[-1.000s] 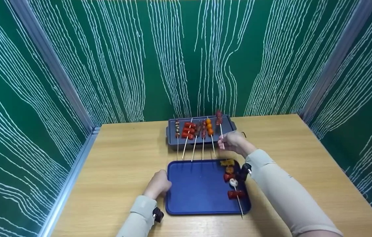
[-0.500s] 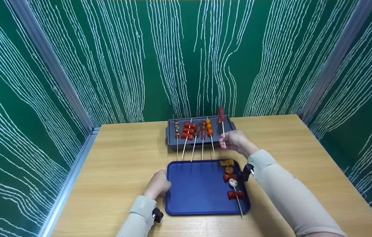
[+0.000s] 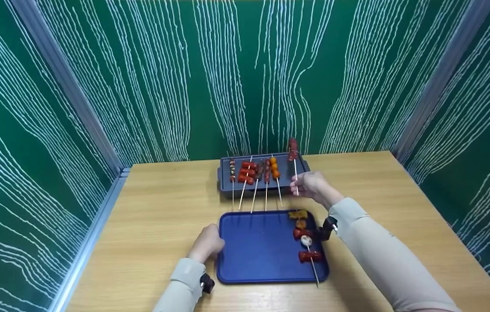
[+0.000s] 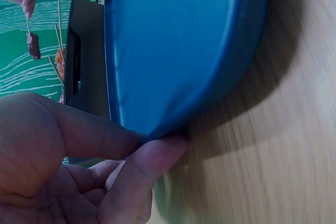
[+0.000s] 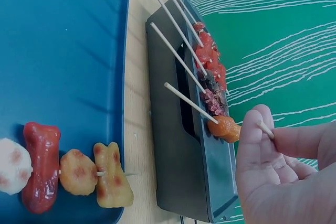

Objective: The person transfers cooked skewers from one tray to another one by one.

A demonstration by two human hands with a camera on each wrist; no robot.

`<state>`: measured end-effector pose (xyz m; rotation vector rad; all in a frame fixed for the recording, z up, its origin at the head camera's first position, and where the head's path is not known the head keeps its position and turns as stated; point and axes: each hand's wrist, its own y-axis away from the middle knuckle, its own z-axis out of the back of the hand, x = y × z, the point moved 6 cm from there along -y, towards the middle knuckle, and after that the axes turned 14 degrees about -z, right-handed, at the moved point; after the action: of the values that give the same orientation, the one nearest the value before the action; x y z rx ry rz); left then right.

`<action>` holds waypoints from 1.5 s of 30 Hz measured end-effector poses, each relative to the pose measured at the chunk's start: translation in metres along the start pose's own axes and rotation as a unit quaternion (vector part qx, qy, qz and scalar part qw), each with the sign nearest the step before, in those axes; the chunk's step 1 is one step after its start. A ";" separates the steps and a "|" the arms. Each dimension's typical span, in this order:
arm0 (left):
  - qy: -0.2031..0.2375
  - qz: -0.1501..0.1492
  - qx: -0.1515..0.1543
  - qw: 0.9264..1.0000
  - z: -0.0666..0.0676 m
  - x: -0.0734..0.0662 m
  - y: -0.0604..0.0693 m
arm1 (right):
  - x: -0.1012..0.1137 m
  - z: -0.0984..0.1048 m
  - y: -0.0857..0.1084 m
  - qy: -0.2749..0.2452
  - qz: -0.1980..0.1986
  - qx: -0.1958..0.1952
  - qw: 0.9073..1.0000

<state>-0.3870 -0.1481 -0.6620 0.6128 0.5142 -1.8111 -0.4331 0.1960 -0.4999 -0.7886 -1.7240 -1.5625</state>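
Note:
My right hand [image 3: 313, 186] pinches the stick of a red meat skewer [image 3: 293, 150] between thumb and fingers, its meat end raised over the right part of the dark grill [image 3: 223, 184]. In the right wrist view only the stick's end shows in the right hand [image 5: 283, 156]. At the left edge of the blue tray [image 3: 266, 251], my left hand [image 3: 208, 242] holds the rim. The left wrist view shows that hand's thumb and finger [image 4: 152, 158] pinching the rim. A mixed skewer [image 3: 309, 256] lies along the tray's right side.
Several skewers lie side by side on the grill, among them an orange ball skewer [image 3: 275, 167], a red sausage skewer [image 3: 248, 172] and a thin skewer [image 3: 232, 169] at far left. Their sticks jut toward the tray. A green patterned wall [image 3: 249, 86] stands behind the wooden table [image 3: 162, 208].
My right hand has moved slightly to the right with the meat skewer, whose meat end rose a little. The left hand stays at the tray's rim.

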 end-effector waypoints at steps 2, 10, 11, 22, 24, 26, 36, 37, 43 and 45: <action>-0.002 -0.001 0.000 1.000 0.000 -0.001 0.000 | -0.001 0.000 0.000 -0.001 0.002 0.005 1.000; -0.019 0.009 0.014 1.000 0.000 -0.004 0.001 | -0.002 0.002 0.001 0.010 0.008 0.024 1.000; -0.016 0.011 0.015 1.000 0.000 -0.005 0.001 | -0.002 0.003 0.002 0.012 0.009 0.024 1.000; 0.003 0.016 0.005 1.000 0.006 -0.014 0.008 | -0.005 0.005 0.012 0.030 0.014 0.021 0.999; 0.006 0.017 0.005 1.000 0.007 -0.016 0.009 | -0.006 0.004 0.014 0.034 0.015 0.024 0.999; 0.011 0.015 0.004 1.000 0.009 -0.018 0.010 | -0.006 0.004 0.016 0.037 0.017 0.028 0.999; 0.021 0.005 0.002 1.000 0.007 -0.012 0.005 | -0.008 0.010 0.024 0.059 0.020 0.031 0.998; 0.023 0.002 0.001 1.000 0.006 -0.010 0.005 | -0.009 0.011 0.025 0.062 0.021 0.032 0.997; 0.031 -0.002 0.001 1.000 0.003 -0.006 0.003 | -0.009 0.011 0.030 0.075 0.026 0.035 0.996; 0.035 0.003 0.002 0.999 0.006 -0.011 0.006 | -0.010 0.011 0.032 0.079 0.028 0.036 0.996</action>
<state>-0.3797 -0.1453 -0.6504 0.6803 0.5556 -1.7905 -0.4022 0.2101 -0.4900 -0.6535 -1.6199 -1.4753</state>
